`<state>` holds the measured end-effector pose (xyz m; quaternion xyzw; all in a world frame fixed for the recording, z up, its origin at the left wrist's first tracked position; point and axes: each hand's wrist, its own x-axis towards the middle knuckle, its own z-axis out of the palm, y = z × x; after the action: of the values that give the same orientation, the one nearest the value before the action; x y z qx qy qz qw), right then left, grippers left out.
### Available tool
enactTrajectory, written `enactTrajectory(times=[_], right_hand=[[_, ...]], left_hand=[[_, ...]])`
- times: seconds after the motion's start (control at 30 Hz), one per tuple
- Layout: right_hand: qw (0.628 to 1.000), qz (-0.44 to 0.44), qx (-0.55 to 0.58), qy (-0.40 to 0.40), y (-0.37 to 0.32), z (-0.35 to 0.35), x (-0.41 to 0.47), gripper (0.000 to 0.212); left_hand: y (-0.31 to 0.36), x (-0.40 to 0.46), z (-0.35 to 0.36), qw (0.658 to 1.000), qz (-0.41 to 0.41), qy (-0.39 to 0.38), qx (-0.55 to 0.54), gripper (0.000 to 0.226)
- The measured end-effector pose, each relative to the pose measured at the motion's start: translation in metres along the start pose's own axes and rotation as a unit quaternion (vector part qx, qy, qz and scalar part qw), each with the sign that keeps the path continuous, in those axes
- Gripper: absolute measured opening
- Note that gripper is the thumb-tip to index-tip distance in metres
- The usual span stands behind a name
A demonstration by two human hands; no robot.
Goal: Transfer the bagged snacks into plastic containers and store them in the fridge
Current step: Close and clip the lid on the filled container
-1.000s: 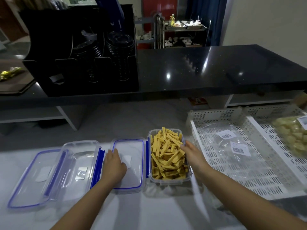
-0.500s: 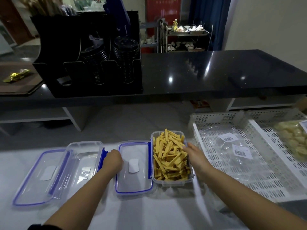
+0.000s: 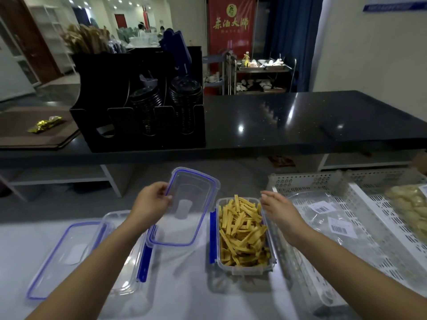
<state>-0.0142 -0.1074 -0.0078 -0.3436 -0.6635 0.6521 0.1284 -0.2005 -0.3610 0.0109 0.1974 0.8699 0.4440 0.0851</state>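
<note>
Left hand (image 3: 151, 202) pinches clear lid (image 3: 186, 210), tilted above white counter (image 3: 184, 285) | right hand (image 3: 278, 207) relaxed beside filled container (image 3: 245, 234) | white crate (image 3: 346, 227) right | black countertop (image 3: 288, 118) far, red banner (image 3: 231, 24) behind.

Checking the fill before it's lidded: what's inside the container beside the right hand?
The container holds yellow snack sticks, heaped to the rim. The sticks cover its bottom.
</note>
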Motion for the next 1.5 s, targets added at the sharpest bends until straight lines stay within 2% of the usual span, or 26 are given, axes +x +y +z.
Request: enactTrajectory(times=[0.2,0.37,0.53,0.6,0.7,0.77,0.9,1.0,1.1,1.23,1.33,1.5], right_hand=[[0.989,0.075,0.096,-0.083,-0.036,0.013,0.0,0.044],[0.983,0.059,0.148,-0.089,-0.046,0.012,-0.004,0.05],[0.989,0.016,0.126,-0.081,-0.053,0.002,-0.007,0.026],[0.993,-0.021,0.092,-0.074,-0.054,-0.001,-0.007,0.024],[0.994,-0.074,0.049,-0.057,-0.054,-0.002,-0.008,0.03],[0.994,-0.098,0.035,-0.041,-0.048,-0.004,-0.008,0.034],[0.991,-0.126,-0.017,-0.032,-0.017,-0.008,-0.009,0.041],[0.993,-0.104,-0.043,-0.033,0.01,-0.009,-0.011,0.043],[0.995,-0.088,-0.043,-0.026,0.031,-0.007,-0.014,0.036],[0.994,-0.084,-0.071,-0.029,0.048,-0.002,-0.022,0.039],[0.99,-0.095,-0.092,-0.042,0.056,0.002,-0.032,0.042],[0.985,-0.132,-0.096,-0.053,0.073,0.008,-0.056,0.049]], left_hand=[[0.044,-0.02,0.007,0.983,0.173,0.012,-0.061,0.015],[0.062,-0.022,0.026,0.969,0.235,-0.033,-0.067,0.033],[0.071,-0.018,0.039,0.966,0.24,-0.046,-0.084,0.043],[0.073,-0.015,0.045,0.969,0.236,-0.038,-0.06,0.045],[0.075,-0.013,0.056,0.983,0.165,-0.03,-0.078,0.047],[0.074,-0.016,0.067,0.985,0.127,-0.067,-0.092,0.052],[0.058,-0.025,0.091,0.977,0.076,-0.178,-0.089,0.08],[0.039,-0.031,0.103,0.965,0.048,-0.231,-0.119,0.087],[0.025,-0.04,0.11,0.95,0.062,-0.267,-0.146,0.083],[0.019,-0.05,0.111,0.945,0.108,-0.289,-0.104,0.084],[0.014,-0.053,0.109,0.936,0.119,-0.315,-0.104,0.1],[-0.006,-0.062,0.117,0.942,0.132,-0.303,-0.05,0.132]])
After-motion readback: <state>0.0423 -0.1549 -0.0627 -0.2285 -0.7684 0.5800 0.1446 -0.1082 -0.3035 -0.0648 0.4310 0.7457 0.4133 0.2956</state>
